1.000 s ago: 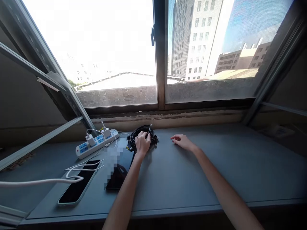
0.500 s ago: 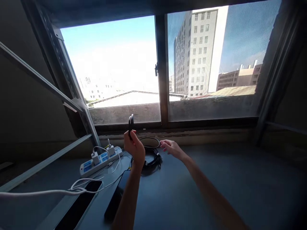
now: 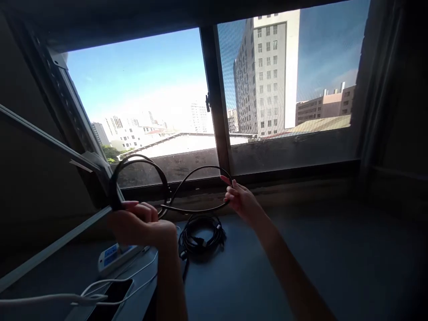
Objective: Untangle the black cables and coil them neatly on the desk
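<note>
My left hand (image 3: 142, 225) is closed around a coiled black cable (image 3: 159, 171), whose loops stand up above the fingers in front of the window. A single loop of that cable runs across to my right hand (image 3: 241, 199), which pinches it at the loop's right end. Below and between the hands, a second coil of black cable (image 3: 192, 245) lies on the grey-blue table, with pale connector ends showing on it. The held cable's own ends cannot be made out.
A white power strip (image 3: 107, 263) with blue sockets sits at left, partly behind my left arm. White cords (image 3: 63, 298) cross a dark phone (image 3: 115, 296) at front left. Metal shelf bars (image 3: 60, 247) slant along the left side. The window frame (image 3: 219, 102) rises behind the table (image 3: 234, 285).
My left hand has moved left and turned, so the cable coil now shows as wide rings. My right hand has risen slightly with its loop, which is drawn out larger. The view has shifted a little.
</note>
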The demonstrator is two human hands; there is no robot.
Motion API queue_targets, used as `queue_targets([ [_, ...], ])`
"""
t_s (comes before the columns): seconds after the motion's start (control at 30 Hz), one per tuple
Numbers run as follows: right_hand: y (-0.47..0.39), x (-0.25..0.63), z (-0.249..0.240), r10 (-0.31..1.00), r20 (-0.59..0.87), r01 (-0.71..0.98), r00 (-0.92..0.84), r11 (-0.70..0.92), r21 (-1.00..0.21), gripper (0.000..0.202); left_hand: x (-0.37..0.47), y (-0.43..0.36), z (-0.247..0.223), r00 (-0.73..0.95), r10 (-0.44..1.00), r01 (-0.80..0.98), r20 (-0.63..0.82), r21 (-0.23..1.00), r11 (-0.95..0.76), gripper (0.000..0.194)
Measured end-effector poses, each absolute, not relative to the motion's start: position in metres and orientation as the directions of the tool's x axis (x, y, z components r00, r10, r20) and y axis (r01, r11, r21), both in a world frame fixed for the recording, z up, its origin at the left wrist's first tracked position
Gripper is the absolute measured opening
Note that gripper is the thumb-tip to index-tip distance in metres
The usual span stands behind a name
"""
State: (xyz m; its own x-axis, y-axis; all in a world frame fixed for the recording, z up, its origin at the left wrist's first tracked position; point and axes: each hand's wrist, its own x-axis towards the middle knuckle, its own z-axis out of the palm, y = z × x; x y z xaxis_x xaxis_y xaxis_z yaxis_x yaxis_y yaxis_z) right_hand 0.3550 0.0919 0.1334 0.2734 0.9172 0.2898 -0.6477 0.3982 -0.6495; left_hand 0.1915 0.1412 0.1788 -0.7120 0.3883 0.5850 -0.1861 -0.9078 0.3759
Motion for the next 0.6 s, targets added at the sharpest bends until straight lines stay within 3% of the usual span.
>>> queue_targets([
  [0.03,0.086,0.359,0.138,0.919,0.297,-0.675,0.259,0.393,-0.624,0.026,0.183,0.14,0.183,-0.741,0.337,-0.159,0.58,0.337,-0.928,0.045],
  [0.1,0.076,0.365,0.144,0.922,0.313,-0.715,0.228,0.377,-0.589,0.025,0.17,0.137,0.19,-0.713,0.39,-0.209,0.583,0.355,-0.911,0.044],
  [0.2,0.062,0.373,0.151,0.911,0.352,-0.704,0.215,0.395,-0.59,0.026,0.162,0.135,0.194,-0.558,0.595,-0.363,0.578,0.475,-0.802,0.038],
  [0.27,0.052,0.378,0.156,0.897,0.37,-0.651,0.243,0.434,-0.623,0.026,0.163,0.139,0.193,-0.531,0.649,-0.398,0.545,0.515,-0.759,0.033],
  [0.4,0.027,0.393,0.164,0.879,0.372,-0.522,0.299,0.477,-0.707,0.025,0.164,0.155,0.186,-0.604,0.627,-0.358,0.491,0.535,-0.765,0.035],
  [0.6,-0.006,0.42,0.16,0.89,0.351,-0.354,0.292,0.441,-0.825,0.032,0.157,0.171,0.18,-0.61,0.565,-0.251,0.556,0.541,-0.803,0.037],
])
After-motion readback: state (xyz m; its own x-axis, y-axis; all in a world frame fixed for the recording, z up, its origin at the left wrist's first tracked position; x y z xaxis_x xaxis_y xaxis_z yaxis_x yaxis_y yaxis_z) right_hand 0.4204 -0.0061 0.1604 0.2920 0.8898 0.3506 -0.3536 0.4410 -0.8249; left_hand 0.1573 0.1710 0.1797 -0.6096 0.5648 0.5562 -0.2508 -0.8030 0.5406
